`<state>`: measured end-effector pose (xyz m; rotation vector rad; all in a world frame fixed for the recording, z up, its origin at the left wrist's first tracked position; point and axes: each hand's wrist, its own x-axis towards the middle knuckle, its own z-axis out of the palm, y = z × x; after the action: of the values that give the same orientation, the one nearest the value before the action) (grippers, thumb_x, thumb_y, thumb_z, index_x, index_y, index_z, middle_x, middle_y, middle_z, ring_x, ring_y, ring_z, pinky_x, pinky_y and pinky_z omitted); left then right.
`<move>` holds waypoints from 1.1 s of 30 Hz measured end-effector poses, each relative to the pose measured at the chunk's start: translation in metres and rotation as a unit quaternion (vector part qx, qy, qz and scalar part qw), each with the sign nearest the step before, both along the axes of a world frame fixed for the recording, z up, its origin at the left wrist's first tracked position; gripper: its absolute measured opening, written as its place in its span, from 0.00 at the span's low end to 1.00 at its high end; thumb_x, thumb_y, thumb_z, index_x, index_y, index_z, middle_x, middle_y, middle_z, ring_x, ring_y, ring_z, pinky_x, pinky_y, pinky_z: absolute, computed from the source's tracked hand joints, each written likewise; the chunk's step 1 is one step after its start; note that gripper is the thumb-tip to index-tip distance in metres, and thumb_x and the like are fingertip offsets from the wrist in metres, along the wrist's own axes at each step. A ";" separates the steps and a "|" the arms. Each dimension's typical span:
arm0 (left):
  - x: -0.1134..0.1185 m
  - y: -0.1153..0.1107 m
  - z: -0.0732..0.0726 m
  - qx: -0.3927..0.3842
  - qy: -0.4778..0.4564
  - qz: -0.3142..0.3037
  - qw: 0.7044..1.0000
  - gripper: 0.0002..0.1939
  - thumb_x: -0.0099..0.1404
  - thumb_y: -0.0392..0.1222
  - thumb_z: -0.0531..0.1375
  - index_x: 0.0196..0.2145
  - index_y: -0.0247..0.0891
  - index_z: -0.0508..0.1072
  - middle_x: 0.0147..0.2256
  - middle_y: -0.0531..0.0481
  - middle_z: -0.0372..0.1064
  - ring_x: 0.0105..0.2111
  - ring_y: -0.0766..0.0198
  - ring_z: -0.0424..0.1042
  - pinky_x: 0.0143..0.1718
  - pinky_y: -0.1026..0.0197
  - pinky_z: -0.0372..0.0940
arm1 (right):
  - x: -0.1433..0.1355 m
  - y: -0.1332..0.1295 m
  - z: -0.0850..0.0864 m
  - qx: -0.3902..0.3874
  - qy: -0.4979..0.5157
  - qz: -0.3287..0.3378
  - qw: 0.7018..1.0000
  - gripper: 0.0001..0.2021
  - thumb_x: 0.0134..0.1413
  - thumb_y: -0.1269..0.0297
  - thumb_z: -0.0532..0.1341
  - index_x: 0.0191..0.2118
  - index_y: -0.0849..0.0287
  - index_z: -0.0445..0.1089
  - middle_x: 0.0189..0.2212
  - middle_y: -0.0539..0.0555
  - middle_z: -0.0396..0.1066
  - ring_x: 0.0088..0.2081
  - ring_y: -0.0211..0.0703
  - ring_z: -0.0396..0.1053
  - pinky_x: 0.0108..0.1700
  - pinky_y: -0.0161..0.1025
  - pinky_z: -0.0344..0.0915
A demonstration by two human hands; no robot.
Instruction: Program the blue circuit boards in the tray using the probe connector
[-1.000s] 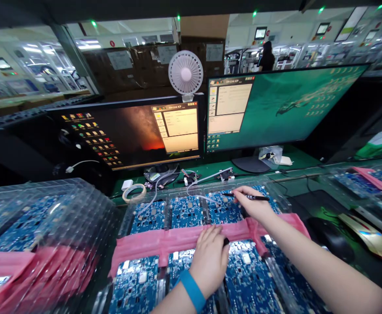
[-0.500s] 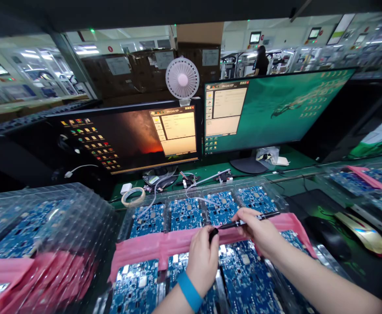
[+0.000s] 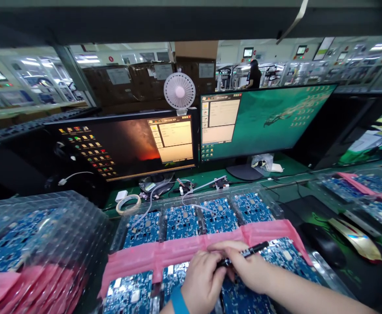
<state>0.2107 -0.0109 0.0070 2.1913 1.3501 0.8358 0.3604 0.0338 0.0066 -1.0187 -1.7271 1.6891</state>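
Observation:
My right hand (image 3: 248, 266) is closed round a black marker pen (image 3: 254, 249), whose far end points up to the right. Close beside it, my left hand (image 3: 202, 279), with a blue wristband (image 3: 179, 302), has its fingers curled at the pen's other end; the dark cap seems to be between them, partly hidden. Both hands are over a clear tray of blue circuit boards (image 3: 181, 221). Pink foam strips (image 3: 132, 261) lie across the boards. Thin grey ribbon cables (image 3: 191, 203) reach onto the back row.
Stacked clear trays (image 3: 86, 226) of boards stand on the left. Two monitors (image 3: 263, 124) rise behind, with a small fan (image 3: 179, 90) between them. A tape roll (image 3: 128, 204) lies behind the tray. Right are a black mouse (image 3: 323, 244) and a gold mouse (image 3: 356, 240). A person stands far back.
Both hands have moved lower in the view and closer together, over the front boards. The pen's exposed part between the hands is shorter. The view has tilted up slightly.

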 end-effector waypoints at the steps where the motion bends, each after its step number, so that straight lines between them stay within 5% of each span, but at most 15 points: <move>1: 0.000 0.001 0.001 -0.003 0.004 -0.010 1.000 0.11 0.62 0.39 0.47 0.41 0.40 0.64 0.36 0.48 0.68 0.37 0.59 0.66 0.38 0.57 0.60 | 0.002 0.000 0.001 0.022 -0.007 0.012 1.000 0.23 0.55 0.54 0.44 0.45 0.64 0.66 0.25 0.54 0.65 0.22 0.35 0.61 0.26 0.33 0.61; 6: 0.003 0.008 0.008 -0.072 0.017 -0.002 0.997 0.10 0.63 0.39 0.46 0.39 0.40 0.64 0.36 0.50 0.68 0.37 0.61 0.66 0.39 0.59 0.60 | 0.021 0.022 0.018 0.081 -0.088 0.114 0.986 0.21 0.53 0.56 0.52 0.51 0.60 0.61 0.37 0.55 0.65 0.31 0.37 0.65 0.33 0.32 0.63; 9: 0.005 0.010 0.007 -0.095 0.068 0.018 0.993 0.08 0.61 0.40 0.50 0.36 0.39 0.66 0.34 0.49 0.68 0.35 0.59 0.66 0.36 0.58 0.61 | 0.032 0.046 0.024 0.215 -0.190 0.182 0.940 0.29 0.42 0.57 0.63 0.52 0.54 0.59 0.37 0.50 0.65 0.35 0.37 0.64 0.35 0.28 0.61; 13: 0.009 0.012 0.003 -0.062 0.109 0.051 0.991 0.07 0.61 0.39 0.49 0.32 0.38 0.66 0.32 0.48 0.66 0.34 0.59 0.65 0.38 0.55 0.61 | 0.025 0.076 0.018 0.350 -0.370 0.052 0.859 0.16 0.50 0.62 0.58 0.46 0.59 0.65 0.30 0.52 0.66 0.33 0.41 0.64 0.35 0.33 0.58; 18: 0.010 0.016 -0.001 -0.028 0.144 0.058 0.988 0.11 0.60 0.35 0.50 0.41 0.36 0.65 0.41 0.45 0.66 0.47 0.55 0.60 0.51 0.47 0.52 | -0.007 0.092 0.002 0.411 -0.414 -0.024 0.812 0.11 0.53 0.60 0.55 0.33 0.64 0.68 0.29 0.57 0.65 0.37 0.47 0.60 0.43 0.41 0.51; 33: 0.011 0.020 0.001 -0.067 0.198 0.044 0.977 0.16 0.61 0.36 0.48 0.47 0.32 0.64 0.47 0.43 0.64 0.51 0.56 0.59 0.55 0.46 0.48 | -0.033 0.094 -0.017 0.461 -0.445 -0.036 0.767 0.10 0.53 0.72 0.50 0.26 0.65 0.66 0.24 0.56 0.66 0.29 0.41 0.63 0.46 0.41 0.47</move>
<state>0.2213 0.0095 0.0081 2.2832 1.6437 0.3285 0.3273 0.1282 -0.0107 -1.3814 -2.5763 0.0221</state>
